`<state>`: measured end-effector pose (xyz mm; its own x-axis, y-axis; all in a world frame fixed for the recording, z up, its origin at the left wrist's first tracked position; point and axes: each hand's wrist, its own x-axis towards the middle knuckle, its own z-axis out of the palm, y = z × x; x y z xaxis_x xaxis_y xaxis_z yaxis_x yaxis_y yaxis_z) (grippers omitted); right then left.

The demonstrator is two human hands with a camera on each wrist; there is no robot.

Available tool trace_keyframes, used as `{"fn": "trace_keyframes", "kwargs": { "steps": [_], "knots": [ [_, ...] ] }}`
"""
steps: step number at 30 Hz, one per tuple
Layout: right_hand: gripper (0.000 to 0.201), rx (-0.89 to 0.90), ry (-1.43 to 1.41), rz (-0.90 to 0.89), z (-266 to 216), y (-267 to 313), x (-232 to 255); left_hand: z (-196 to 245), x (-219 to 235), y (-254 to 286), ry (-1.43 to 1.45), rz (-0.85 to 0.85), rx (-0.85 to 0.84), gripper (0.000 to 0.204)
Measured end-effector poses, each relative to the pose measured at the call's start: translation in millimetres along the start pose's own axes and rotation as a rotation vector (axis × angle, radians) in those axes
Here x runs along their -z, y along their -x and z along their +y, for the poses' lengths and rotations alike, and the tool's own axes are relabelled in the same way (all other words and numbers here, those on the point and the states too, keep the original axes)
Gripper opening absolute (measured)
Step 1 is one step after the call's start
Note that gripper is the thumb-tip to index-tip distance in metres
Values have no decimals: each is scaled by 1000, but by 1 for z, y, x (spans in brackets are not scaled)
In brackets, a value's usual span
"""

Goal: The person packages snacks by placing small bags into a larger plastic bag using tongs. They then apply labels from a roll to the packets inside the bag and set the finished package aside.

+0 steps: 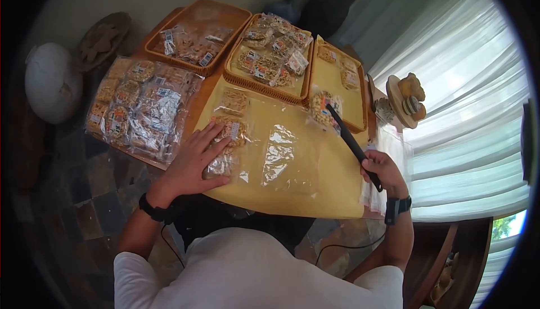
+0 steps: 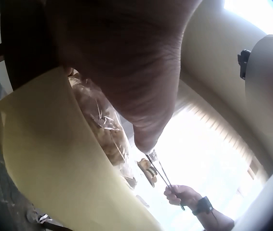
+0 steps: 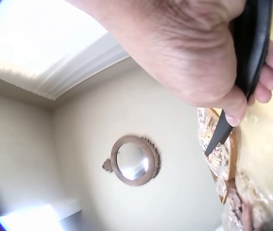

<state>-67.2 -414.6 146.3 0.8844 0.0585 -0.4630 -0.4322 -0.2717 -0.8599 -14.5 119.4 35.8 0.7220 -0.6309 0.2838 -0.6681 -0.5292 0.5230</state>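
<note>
Right hand (image 1: 385, 169) nearer, grip closed round long black tongs (image 1: 352, 141) slanting forward-left to clear-wrapped beige snack packet (image 1: 320, 111); left hand (image 1: 193, 161), fingers spread, touches plastic-bagged snacks (image 1: 240, 132).

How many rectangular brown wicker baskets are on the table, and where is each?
3, side by side along the far side: a left basket, a middle basket heaped with clear plastic packets, and a right basket lined with yellow paper.
</note>
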Motion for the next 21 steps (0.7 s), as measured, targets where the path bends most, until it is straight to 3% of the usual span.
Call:
{"fn": "trace_keyframes", "kwargs": {
  "steps": [5, 9, 12, 13, 15, 17, 19, 21],
  "knots": [
    [14, -189, -73, 158, 74, 87, 29, -2, -7, -2, 84, 112, 113, 90],
    [14, -243, -79, 146, 93, 101, 22, -1, -10, -3, 42, 82, 145, 87],
    [15, -277, 85, 24, 79, 81, 10, -2, -13, -3, 39, 82, 149, 88],
    [15, -268, 82, 17, 70, 71, 7, -2, -12, -2, 46, 93, 148, 88],
    [16, -223, 358, -154, 51, 50, 3, -1, -12, -2, 6, 92, 141, 89],
    [22, -185, 425, -176, 38, 33, -6, 1, -12, -2, -28, 96, 140, 89],
    [30, 203, 685, -11, 34, 20, -12, 0, -13, 0, -47, 107, 110, 89],
    [35, 118, 611, 18, 32, 20, -12, -1, -14, 1, -37, 111, 118, 89]
  ]
}}
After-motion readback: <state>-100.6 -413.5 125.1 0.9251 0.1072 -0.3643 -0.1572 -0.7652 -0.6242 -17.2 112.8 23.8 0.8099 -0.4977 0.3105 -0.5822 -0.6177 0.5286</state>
